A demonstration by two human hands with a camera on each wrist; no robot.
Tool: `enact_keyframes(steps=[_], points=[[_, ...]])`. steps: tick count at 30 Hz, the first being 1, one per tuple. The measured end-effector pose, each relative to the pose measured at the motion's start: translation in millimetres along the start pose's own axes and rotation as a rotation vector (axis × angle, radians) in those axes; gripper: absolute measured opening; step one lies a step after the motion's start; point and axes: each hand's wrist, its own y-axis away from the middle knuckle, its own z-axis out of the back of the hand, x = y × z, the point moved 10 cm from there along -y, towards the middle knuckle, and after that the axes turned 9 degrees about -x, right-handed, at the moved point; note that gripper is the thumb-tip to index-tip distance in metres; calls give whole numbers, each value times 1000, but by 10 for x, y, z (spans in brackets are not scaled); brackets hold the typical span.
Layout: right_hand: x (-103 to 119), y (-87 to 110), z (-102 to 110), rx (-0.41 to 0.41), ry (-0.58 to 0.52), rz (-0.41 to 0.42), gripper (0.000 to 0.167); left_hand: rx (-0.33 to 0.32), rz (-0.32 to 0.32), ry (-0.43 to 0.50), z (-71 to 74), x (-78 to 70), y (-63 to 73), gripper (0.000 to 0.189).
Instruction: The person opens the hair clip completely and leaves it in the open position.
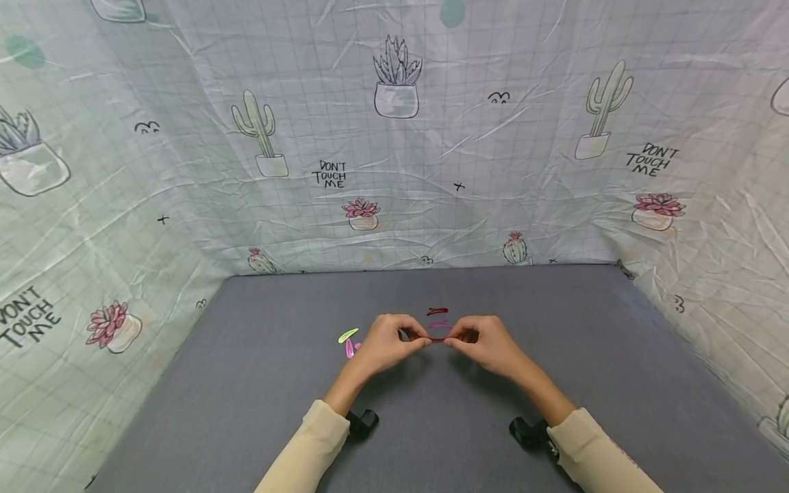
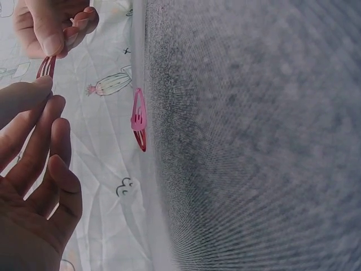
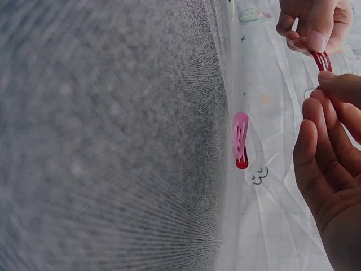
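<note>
A red snap hair clip (image 1: 437, 339) is stretched between both hands, above the grey table. My left hand (image 1: 393, 337) pinches one end between thumb and fingertips. The other end is pinched the same way by my right hand (image 1: 483, 342). In the left wrist view the red clip (image 2: 47, 66) shows its slotted middle between the two thumbs. From the right wrist the same clip (image 3: 322, 61) appears, its ends covered by fingertips. Just beyond the hands lie a pink hair clip (image 1: 440, 323) and, farther back, another red hair clip (image 1: 437, 311).
Left of my left hand lie a yellow-green hair clip (image 1: 348, 335) and a pink hair clip (image 1: 349, 348), with another pink piece partly hidden by the hand. The grey table (image 1: 277, 411) meets a cactus-print cloth (image 1: 431, 150) at the back and sides.
</note>
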Motion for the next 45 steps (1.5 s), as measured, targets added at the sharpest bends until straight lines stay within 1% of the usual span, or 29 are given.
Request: enact_keyframes(steps=[6, 12, 14, 18, 22, 25, 28, 32, 35, 39, 42, 45], points=[[23, -1, 12, -31, 22, 15, 5, 1, 10, -2, 1, -12, 7, 4], [52, 2, 69, -102, 23, 46, 7, 2, 19, -4, -13, -19, 2, 6], [57, -2, 76, -113, 30, 50, 8, -5, 19, -8, -12, -22, -2, 6], [48, -9, 54, -99, 42, 47, 8, -19, 9, -23, -9, -25, -8, 4], [13, -8, 33, -82, 40, 32, 7, -23, -26, -48, -21, -39, -12, 5], [-9, -6, 16, -68, 42, 27, 8, -20, -41, -68, -35, -37, -12, 5], [-20, -5, 6, -59, 45, 21, 9, -21, -37, -80, -43, -24, -13, 6], [-30, -5, 11, -70, 55, 5, 9, -27, -29, -84, -47, -20, -10, 6], [-27, -4, 11, -85, 70, 4, 9, -39, -39, -85, -39, -38, -3, 7], [-12, 8, -2, -95, 91, 10, 10, -58, -84, -145, -26, -84, 14, 7], [-4, 18, -14, -98, 93, 5, 10, -68, -106, -194, -24, -97, 26, 7], [-7, 30, -23, -102, 88, -7, 11, -71, -102, -188, -27, -81, 36, 8]])
